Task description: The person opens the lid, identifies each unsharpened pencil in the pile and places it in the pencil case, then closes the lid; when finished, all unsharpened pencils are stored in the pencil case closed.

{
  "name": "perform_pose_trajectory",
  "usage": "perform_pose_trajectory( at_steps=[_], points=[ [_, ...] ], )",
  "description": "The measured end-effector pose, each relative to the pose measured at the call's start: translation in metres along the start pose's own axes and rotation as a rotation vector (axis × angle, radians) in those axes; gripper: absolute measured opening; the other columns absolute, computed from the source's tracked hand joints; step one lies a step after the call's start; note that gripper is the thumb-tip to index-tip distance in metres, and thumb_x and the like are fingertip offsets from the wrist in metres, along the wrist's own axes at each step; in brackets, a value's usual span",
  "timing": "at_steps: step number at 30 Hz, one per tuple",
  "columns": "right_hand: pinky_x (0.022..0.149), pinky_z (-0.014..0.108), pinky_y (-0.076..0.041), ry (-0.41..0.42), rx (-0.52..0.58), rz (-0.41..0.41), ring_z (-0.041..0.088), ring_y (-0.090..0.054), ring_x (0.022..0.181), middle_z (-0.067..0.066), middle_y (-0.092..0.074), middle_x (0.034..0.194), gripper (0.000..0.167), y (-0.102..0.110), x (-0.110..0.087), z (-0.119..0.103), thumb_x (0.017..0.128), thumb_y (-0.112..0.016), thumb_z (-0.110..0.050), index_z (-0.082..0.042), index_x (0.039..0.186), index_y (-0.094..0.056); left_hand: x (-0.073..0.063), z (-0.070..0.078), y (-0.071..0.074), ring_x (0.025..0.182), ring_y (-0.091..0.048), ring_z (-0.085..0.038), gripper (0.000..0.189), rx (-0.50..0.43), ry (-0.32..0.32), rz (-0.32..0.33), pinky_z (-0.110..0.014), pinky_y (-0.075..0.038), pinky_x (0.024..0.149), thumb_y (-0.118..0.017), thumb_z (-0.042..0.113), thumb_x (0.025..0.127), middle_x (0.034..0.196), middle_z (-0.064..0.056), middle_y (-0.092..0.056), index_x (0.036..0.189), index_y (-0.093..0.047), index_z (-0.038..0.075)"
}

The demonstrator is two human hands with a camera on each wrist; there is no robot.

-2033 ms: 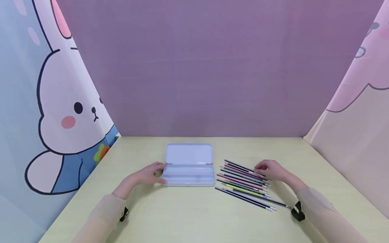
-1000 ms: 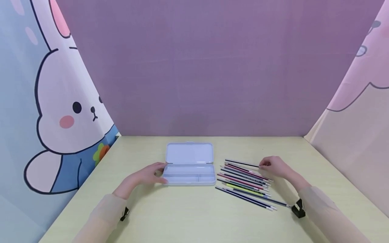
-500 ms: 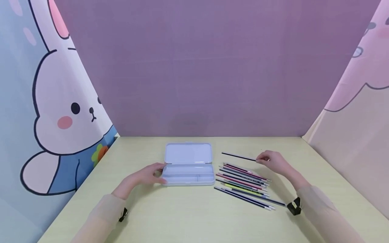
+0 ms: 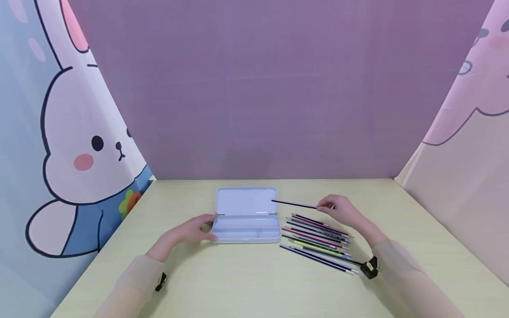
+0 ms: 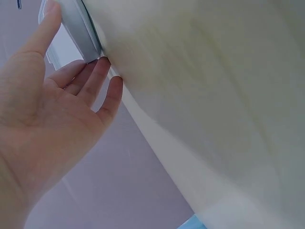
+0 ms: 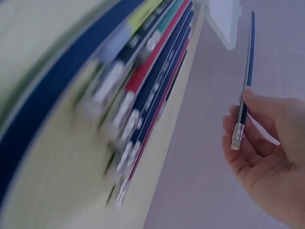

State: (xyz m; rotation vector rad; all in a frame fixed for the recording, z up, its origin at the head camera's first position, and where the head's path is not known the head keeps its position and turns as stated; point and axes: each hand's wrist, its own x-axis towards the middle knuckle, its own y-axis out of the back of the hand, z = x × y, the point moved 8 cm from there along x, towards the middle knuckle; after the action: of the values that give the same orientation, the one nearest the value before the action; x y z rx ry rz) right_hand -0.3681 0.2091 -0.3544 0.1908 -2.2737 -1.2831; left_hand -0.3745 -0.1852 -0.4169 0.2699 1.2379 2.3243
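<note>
Fingers [image 6: 236, 163] around pencil [image 6: 250, 57], loose pencils [image 4: 316, 247] nearby

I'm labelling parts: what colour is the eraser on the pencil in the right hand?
The eraser is whitish, clearest in the right wrist view.

- pale table [image 4: 222, 282], near;
- purple backdrop [image 4: 278, 88], upright at the table's far edge;
- light-blue panel [image 4: 20, 119], left, printed with a white cartoon rabbit [image 4: 71, 119];
- pink-and-cream panel [image 4: 469, 185], right, with dark outlines

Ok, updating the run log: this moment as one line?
left hand: holds open case | right hand: pinches pencil | other pencils: beside case
</note>
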Motion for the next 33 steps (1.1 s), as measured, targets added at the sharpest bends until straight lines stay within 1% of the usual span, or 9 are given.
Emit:
perform_pose_trajectory(
  at_steps=[5, 10, 18, 23, 27, 33],
  points=[
    [0.066, 0.025, -0.050, 0.002, 0.030, -0.042, 0.007, -0.056, 0.073, -0.002, -0.065, 0.083, 0.009, -0.010, 0.008, -0.013, 0.089, -0.064, -0.013, -0.008, 0.093, -0.070, 0.002, -0.006, 0.000, 0.124, -0.046, -0.031, 0.080, -0.043, 0.015, -0.004, -0.052, -0.035, 0.105, -0.073, 0.037, 0.080, 0.138, -0.016, -0.047, 0.143, -0.037, 0.004],
    [0.066, 0.024, -0.049, 0.020, 0.057, -0.058, 0.007, -0.055, 0.073, -0.002, -0.064, 0.083, 0.010, -0.017, 0.017, -0.027, 0.089, -0.063, -0.014, -0.009, 0.095, -0.070, 0.004, -0.010, 0.001, 0.123, -0.047, -0.033, 0.080, -0.074, 0.021, -0.008, -0.051, -0.038, 0.103, -0.075, 0.037, 0.078, 0.138, -0.016, -0.047, 0.142, -0.039, 0.005],
    [0.065, 0.023, -0.049, 0.037, 0.079, -0.061, 0.007, -0.054, 0.072, -0.002, -0.063, 0.082, 0.008, -0.030, 0.029, -0.045, 0.088, -0.065, -0.013, -0.009, 0.093, -0.070, 0.006, -0.011, 0.002, 0.122, -0.047, -0.037, 0.078, -0.115, -0.009, -0.005, -0.053, -0.036, 0.103, -0.077, 0.032, 0.077, 0.137, -0.019, -0.047, 0.139, -0.041, 0.002],
    [0.065, 0.022, -0.048, 0.045, 0.097, -0.073, 0.006, -0.054, 0.072, -0.002, -0.063, 0.082, 0.007, -0.042, 0.036, -0.055, 0.088, -0.065, -0.013, -0.009, 0.092, -0.070, 0.006, -0.012, 0.001, 0.121, -0.047, -0.038, 0.078, -0.111, -0.020, -0.002, -0.053, -0.037, 0.103, -0.077, 0.031, 0.076, 0.136, -0.020, -0.047, 0.138, -0.041, 0.000],
    [0.064, 0.021, -0.048, 0.060, 0.109, -0.083, 0.006, -0.054, 0.072, -0.002, -0.064, 0.082, 0.007, -0.049, 0.042, -0.065, 0.088, -0.065, -0.013, -0.009, 0.091, -0.070, 0.006, -0.012, 0.001, 0.122, -0.047, -0.037, 0.078, -0.104, -0.008, -0.001, -0.053, -0.037, 0.103, -0.077, 0.031, 0.077, 0.136, -0.020, -0.047, 0.139, -0.041, 0.001],
    [0.063, 0.020, -0.048, 0.116, 0.123, -0.079, 0.007, -0.054, 0.071, 0.001, -0.066, 0.082, 0.007, -0.059, 0.049, -0.080, 0.087, -0.066, -0.010, -0.006, 0.089, -0.071, 0.006, -0.012, 0.002, 0.121, -0.048, -0.037, 0.078, -0.102, -0.024, 0.000, -0.051, -0.039, 0.101, -0.078, 0.031, 0.076, 0.135, -0.020, -0.048, 0.138, -0.041, 0.001]
  ],
)
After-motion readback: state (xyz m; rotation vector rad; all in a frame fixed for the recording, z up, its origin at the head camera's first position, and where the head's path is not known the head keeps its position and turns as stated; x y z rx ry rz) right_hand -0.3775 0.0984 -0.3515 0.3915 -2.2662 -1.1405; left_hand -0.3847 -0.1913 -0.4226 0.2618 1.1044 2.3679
